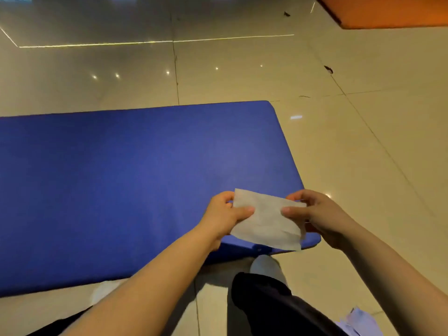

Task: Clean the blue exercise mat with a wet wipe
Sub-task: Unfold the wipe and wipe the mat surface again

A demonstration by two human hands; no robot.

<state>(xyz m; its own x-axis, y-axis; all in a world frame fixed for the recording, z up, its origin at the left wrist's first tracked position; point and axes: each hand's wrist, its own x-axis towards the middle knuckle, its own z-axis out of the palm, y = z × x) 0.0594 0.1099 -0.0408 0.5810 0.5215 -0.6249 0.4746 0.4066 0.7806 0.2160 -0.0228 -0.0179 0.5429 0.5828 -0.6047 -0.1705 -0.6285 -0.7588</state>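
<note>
Both hands are holding the wipe [266, 220] spread out above the near right corner of the blue mat [126, 185], which is lying flat on the tiled floor [242, 73]. The left hand [224, 214] is pinching the wipe's left edge between thumb and fingers [246, 210]; the right hand [320, 217] is pinching the right edge the same way. The wipe is hanging slightly creased, clear of the mat. An orange mat [392, 10] is lying well apart at the far right.

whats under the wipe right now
The wet wipe, held up by the left hand and right hand, hangs over the blue mat's near corner. The patch it covers is hidden.
</note>
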